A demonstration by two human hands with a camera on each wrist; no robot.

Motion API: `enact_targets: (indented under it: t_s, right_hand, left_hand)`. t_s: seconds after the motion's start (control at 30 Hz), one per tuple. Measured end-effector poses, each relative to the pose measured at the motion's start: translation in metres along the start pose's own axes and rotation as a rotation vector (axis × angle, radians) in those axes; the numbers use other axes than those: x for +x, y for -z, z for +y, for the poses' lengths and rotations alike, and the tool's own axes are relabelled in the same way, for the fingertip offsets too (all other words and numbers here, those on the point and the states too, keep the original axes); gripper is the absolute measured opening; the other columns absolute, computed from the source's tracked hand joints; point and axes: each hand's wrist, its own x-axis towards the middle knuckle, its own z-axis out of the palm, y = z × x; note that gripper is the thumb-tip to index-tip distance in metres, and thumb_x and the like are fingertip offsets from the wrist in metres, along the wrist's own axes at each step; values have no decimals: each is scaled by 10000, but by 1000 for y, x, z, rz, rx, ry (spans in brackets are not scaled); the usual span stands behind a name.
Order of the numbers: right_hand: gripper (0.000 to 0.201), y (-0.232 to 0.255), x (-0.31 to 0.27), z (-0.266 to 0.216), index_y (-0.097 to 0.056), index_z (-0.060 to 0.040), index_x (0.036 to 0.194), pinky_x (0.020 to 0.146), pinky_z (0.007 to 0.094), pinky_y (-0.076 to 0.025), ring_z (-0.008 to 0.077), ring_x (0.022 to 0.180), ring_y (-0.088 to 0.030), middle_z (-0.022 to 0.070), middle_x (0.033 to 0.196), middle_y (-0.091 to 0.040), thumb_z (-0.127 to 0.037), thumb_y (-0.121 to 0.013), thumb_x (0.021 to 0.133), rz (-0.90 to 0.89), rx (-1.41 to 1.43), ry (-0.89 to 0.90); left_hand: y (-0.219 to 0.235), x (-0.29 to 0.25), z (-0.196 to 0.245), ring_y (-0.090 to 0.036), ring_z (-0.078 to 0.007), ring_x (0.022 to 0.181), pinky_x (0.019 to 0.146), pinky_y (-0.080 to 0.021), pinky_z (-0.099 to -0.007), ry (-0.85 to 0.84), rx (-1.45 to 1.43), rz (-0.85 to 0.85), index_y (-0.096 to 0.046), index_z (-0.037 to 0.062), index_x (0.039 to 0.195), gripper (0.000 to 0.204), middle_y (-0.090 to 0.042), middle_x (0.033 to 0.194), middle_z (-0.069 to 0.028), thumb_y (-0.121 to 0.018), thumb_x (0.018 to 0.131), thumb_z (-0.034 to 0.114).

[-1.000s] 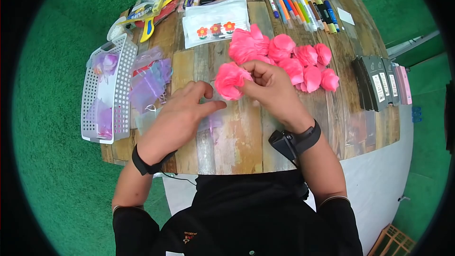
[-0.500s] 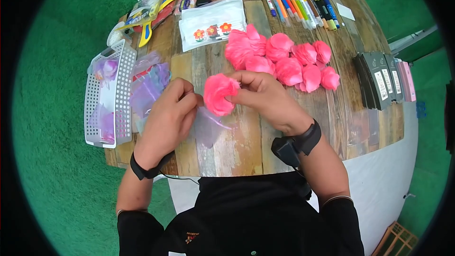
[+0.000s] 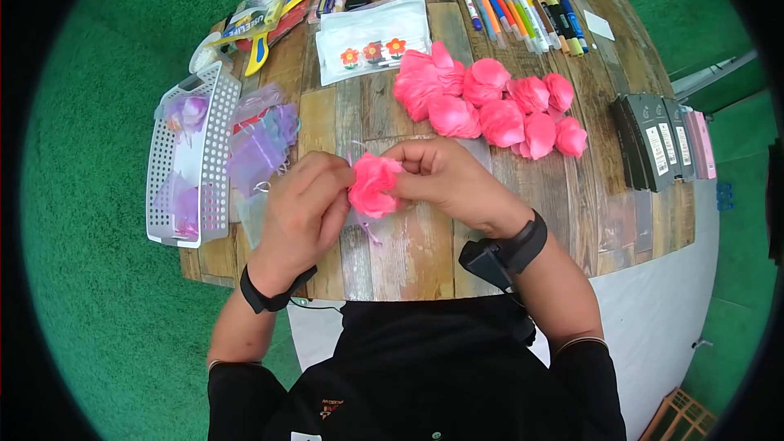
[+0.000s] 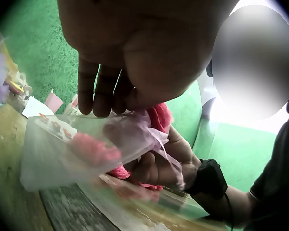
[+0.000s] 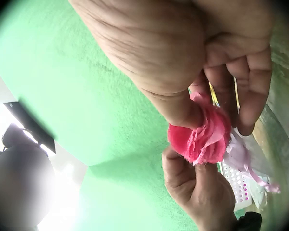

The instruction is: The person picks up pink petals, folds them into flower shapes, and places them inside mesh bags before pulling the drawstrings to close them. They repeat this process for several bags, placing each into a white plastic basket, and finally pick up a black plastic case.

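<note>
A pink petal bundle (image 3: 375,186) is between the two hands above the table. The right hand (image 3: 457,184) pinches its right edge with thumb and fingers, also plain in the right wrist view, where the bundle (image 5: 202,134) shows ruffled layers. The left hand (image 3: 303,211) pinches a sheer lilac pouch at its ribboned mouth; in the left wrist view the pouch (image 4: 53,159) hangs below the fingers, its ribbon (image 4: 171,163) dangling. The left fingertips meet the bundle's left side. Several more pink bundles (image 3: 502,122) lie beyond the right hand.
A white perforated basket (image 3: 214,159) holding lilac pouches stands at the left, loose pouches (image 3: 260,151) beside it. Behind are a flower-printed bag (image 3: 371,28), a yellow-handled tool (image 3: 257,53) and markers (image 3: 523,20). Black boxes (image 3: 645,143) stand at the right edge.
The pink bundle has moved down and left with the right hand. The left hand has closed from spread fingers to a pinch on the pouch and has come up to the bundle.
</note>
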Motion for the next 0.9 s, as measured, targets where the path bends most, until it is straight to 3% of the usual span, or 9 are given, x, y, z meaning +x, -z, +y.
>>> enact_targets:
  t_s: [0.07,0.17,0.37,0.47,0.77,0.9]
  right_hand:
    - [201,-3,3,7,-748,16,1160,716,227,-520,45,798,-659,9,919,-751,-98,-731,995,50,-12,39]
    - [194,-6,5,11,-752,37,1119,704,246,-532,55,781,-658,8,895,-743,-96,-738,978,93,-37,99]
    - [238,-11,4,12,-754,64,1050,724,320,-576,152,747,-705,111,884,-756,-127,-793,914,386,-439,310]
    - [272,-12,2,8,-761,54,1063,732,329,-580,179,762,-719,150,895,-750,-143,-815,883,452,-543,324]
    - [262,-5,6,13,-765,51,1083,725,298,-562,110,776,-678,87,883,-744,-144,-781,909,393,-266,242]
    - [257,-3,6,13,-763,48,1088,719,294,-560,96,770,-672,71,862,-744,-141,-776,914,398,-296,238]
  left_hand:
    - [-2,-2,-1,-694,-354,918,759,-559,-433,21,-37,33,-668,6,1022,240,-680,1002,-137,-710,807,-93]
    - [-1,-2,0,-697,-354,913,765,-560,-431,30,-60,34,-670,7,1018,221,-682,987,-140,-703,827,-99]
    - [-3,2,2,-689,-338,883,764,-547,-399,4,-37,5,-679,12,978,224,-688,956,-133,-675,809,-135]
    - [0,6,10,-685,-339,885,749,-546,-409,29,14,-109,-685,14,973,213,-679,944,-127,-673,811,-122]
    - [1,10,15,-683,-348,837,719,-537,-434,82,116,-121,-676,4,971,180,-660,889,-134,-712,816,-81]
    - [3,8,18,-682,-344,832,713,-533,-440,121,146,-166,-694,14,966,153,-668,877,-120,-757,837,-37]
